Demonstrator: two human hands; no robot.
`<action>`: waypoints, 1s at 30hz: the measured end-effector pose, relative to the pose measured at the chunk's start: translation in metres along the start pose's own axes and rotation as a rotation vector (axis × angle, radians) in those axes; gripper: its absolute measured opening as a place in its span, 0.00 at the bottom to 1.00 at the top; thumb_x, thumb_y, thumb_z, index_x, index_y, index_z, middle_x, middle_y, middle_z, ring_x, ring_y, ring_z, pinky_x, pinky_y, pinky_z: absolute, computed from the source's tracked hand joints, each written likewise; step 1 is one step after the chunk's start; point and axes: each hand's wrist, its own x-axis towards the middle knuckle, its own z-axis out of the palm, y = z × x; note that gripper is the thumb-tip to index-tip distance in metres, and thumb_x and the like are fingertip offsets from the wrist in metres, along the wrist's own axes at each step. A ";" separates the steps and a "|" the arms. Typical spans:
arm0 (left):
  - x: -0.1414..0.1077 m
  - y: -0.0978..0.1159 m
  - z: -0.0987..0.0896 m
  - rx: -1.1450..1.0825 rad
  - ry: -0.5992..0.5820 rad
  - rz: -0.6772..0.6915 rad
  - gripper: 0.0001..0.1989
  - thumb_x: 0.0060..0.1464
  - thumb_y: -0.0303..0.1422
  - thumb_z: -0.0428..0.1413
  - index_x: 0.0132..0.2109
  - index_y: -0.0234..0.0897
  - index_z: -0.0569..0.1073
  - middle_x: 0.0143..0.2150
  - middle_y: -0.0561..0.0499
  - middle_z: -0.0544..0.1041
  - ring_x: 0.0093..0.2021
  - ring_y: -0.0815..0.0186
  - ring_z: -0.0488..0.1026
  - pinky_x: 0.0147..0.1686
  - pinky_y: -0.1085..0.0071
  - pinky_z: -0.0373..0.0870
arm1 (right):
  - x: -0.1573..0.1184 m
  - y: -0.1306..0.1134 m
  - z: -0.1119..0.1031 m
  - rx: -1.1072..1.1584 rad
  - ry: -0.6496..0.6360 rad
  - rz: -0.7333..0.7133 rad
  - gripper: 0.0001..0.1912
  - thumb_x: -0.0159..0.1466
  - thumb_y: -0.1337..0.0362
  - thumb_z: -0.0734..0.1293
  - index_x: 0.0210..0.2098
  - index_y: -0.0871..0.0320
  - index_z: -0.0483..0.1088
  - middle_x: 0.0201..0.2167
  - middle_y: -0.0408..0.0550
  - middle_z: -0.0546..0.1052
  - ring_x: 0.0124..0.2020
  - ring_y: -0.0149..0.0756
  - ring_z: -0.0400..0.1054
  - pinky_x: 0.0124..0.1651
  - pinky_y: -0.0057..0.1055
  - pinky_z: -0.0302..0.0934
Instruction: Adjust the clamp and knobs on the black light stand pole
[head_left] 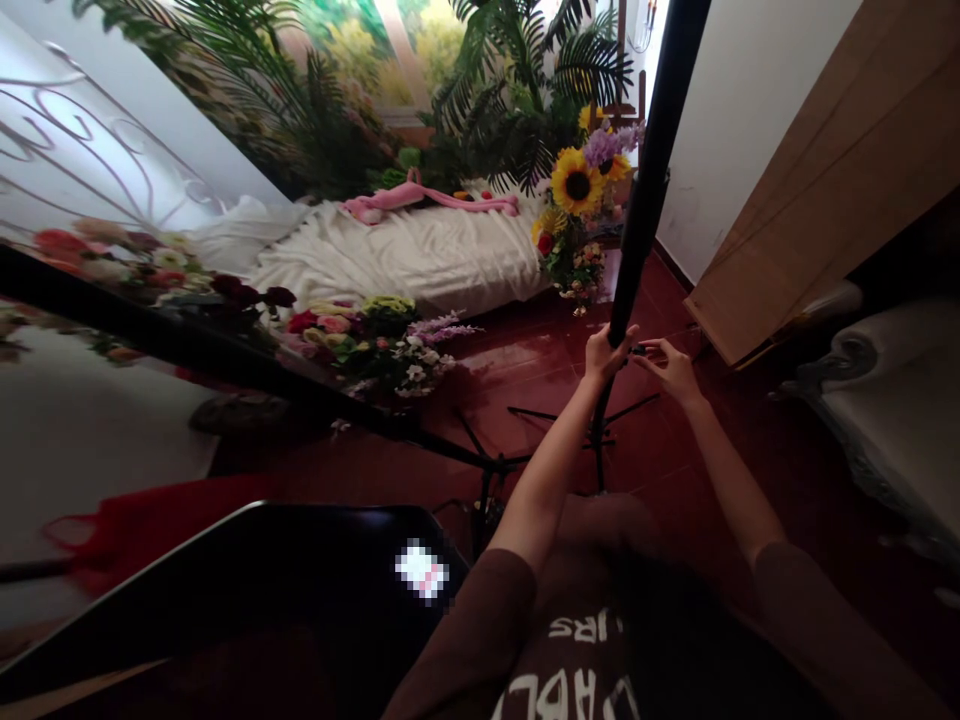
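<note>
In the head view a black light stand (640, 230) rises steeply on the right, its thin legs spread low over the floor. My left hand (604, 355) is wrapped round its pole at about the middle of the view. Just to the right, my right hand (670, 368) has thumb and fingertips together at a small black knob (640, 350) on the side of the pole. The fingertips partly hide the knob. A second black stand (247, 368) slants across the left side, with its base close to the first.
A cream cloth-covered bench (420, 255) carries a pink plush toy (386, 200). Artificial flowers (390, 340) and sunflowers (577, 181) stand around it. On the right lean a brown board (795, 200) and a plastic-wrapped roll (885, 350). A black panel (300, 590) fills the lower left.
</note>
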 end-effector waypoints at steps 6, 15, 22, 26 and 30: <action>-0.001 0.001 -0.001 0.006 0.001 0.011 0.25 0.51 0.55 0.54 0.30 0.35 0.72 0.21 0.54 0.67 0.23 0.72 0.64 0.25 0.76 0.56 | 0.000 0.003 0.010 -0.068 0.055 0.090 0.23 0.61 0.42 0.63 0.34 0.56 0.75 0.24 0.45 0.78 0.26 0.34 0.72 0.33 0.28 0.62; -0.002 0.004 0.000 -0.019 0.012 -0.024 0.25 0.50 0.56 0.54 0.29 0.35 0.72 0.21 0.53 0.69 0.23 0.71 0.66 0.26 0.76 0.58 | 0.026 -0.004 0.021 0.447 -0.068 0.664 0.24 0.63 0.49 0.66 0.18 0.58 0.65 0.08 0.42 0.66 0.09 0.27 0.59 0.13 0.22 0.53; -0.005 0.005 -0.001 -0.061 -0.013 -0.063 0.25 0.50 0.56 0.55 0.31 0.36 0.73 0.22 0.54 0.70 0.23 0.71 0.67 0.25 0.76 0.59 | 0.027 -0.010 0.016 1.154 -0.264 1.055 0.20 0.70 0.67 0.54 0.21 0.58 0.58 0.08 0.32 0.58 0.08 0.17 0.50 0.12 0.11 0.46; -0.005 0.006 -0.001 -0.071 -0.017 -0.083 0.24 0.49 0.55 0.56 0.33 0.36 0.73 0.23 0.54 0.71 0.24 0.71 0.68 0.26 0.76 0.60 | 0.023 -0.010 0.019 1.345 -0.213 1.109 0.18 0.69 0.68 0.55 0.22 0.58 0.58 0.10 0.33 0.62 0.10 0.18 0.55 0.14 0.10 0.51; -0.006 0.004 0.001 -0.101 -0.016 -0.103 0.23 0.49 0.55 0.55 0.34 0.36 0.72 0.24 0.54 0.71 0.24 0.72 0.68 0.26 0.77 0.62 | 0.007 -0.004 0.034 1.504 -0.030 1.022 0.13 0.66 0.70 0.57 0.24 0.58 0.62 0.13 0.36 0.67 0.14 0.20 0.61 0.18 0.12 0.58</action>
